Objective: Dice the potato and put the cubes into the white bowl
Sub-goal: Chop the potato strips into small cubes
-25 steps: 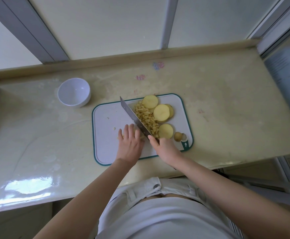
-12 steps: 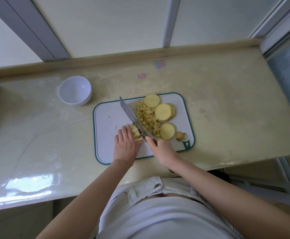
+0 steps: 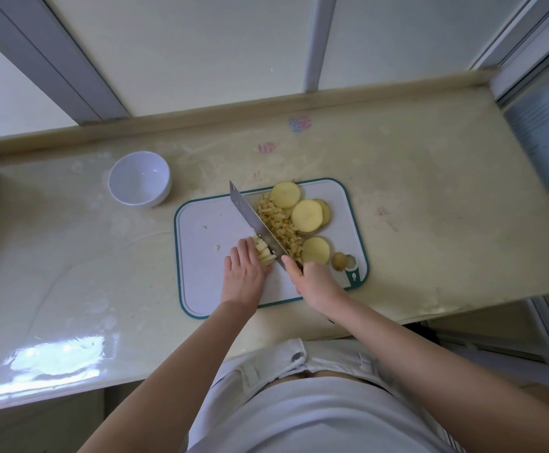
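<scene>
currently mid-dice, judging by the layout: the right hand (image 3: 315, 279) is wrapped round the handle of the knife (image 3: 253, 220), one finger reaching up onto the blade's heel. the blade is angled down onto a bundle of potato strips (image 3: 264, 254) at frame centre. the left hand (image 3: 243, 276) lies on the bundle's left end, fingers close together and fairly straight, pressing it down. thumb hidden, can't tell if it pinches. fingertips are just beside the blade. all this is on the cutting board (image 3: 208, 289), centre of frame.

the white bowl (image 3: 139, 179) sits upper left, well apart from the board, nothing visible in it, so the transfer step isn't begun.

next move likely calls for short crosswise cuts through the strips, left fingers retreating leftward ahead of the edge. after that, the remaining slices need dicing and the cubes go to the bowl.

counts:
- 1 knife, 1 board, 1 bowl, 1 strip bundle
- 1 heap of cubes (image 3: 279, 227) right of the blade, too many to count
- 4 round slices (image 3: 306, 216) plainly seen, maybe a fifth half hidden
- 1 small skin-on end piece (image 3: 339, 260) at the board's lower right
</scene>
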`<state>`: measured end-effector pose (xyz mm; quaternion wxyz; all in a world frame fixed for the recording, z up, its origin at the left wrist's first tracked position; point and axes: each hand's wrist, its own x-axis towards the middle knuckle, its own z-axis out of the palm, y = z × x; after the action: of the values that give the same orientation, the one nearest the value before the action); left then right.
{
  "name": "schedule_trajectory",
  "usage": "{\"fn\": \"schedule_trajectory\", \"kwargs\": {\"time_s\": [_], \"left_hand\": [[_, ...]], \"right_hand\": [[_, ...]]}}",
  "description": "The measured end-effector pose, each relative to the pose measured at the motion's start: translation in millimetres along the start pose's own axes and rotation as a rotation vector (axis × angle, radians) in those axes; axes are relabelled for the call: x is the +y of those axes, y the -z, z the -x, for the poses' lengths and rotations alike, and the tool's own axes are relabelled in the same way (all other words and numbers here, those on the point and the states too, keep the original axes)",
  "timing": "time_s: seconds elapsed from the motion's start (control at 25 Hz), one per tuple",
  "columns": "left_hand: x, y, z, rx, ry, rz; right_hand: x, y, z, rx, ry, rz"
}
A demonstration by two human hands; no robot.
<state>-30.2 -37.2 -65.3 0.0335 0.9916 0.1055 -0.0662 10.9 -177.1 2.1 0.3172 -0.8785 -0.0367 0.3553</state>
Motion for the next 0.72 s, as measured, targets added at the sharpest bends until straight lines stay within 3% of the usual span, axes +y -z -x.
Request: {"fn": "schedule_trajectory", "kwargs": {"time_s": [0.28,0.44,0.6,0.72], "left_hand": [[-6,4,3,0.004,-0.023,0.076],[-6,14,7,-0.055,-0.033,0.240],[4,23,-1,-0.016,0.194,0.429],[10,23,-12,0.002,0.282,0.420]], "right_hand": [[-2,8,4,0.041,0.072,0.007],[-7,13,7,0.031,0.041,-0.019],[-6,12,10,0.008,-0.006,-0.027],[-6,10,13,0.005,-0.006,-0.007]]}}
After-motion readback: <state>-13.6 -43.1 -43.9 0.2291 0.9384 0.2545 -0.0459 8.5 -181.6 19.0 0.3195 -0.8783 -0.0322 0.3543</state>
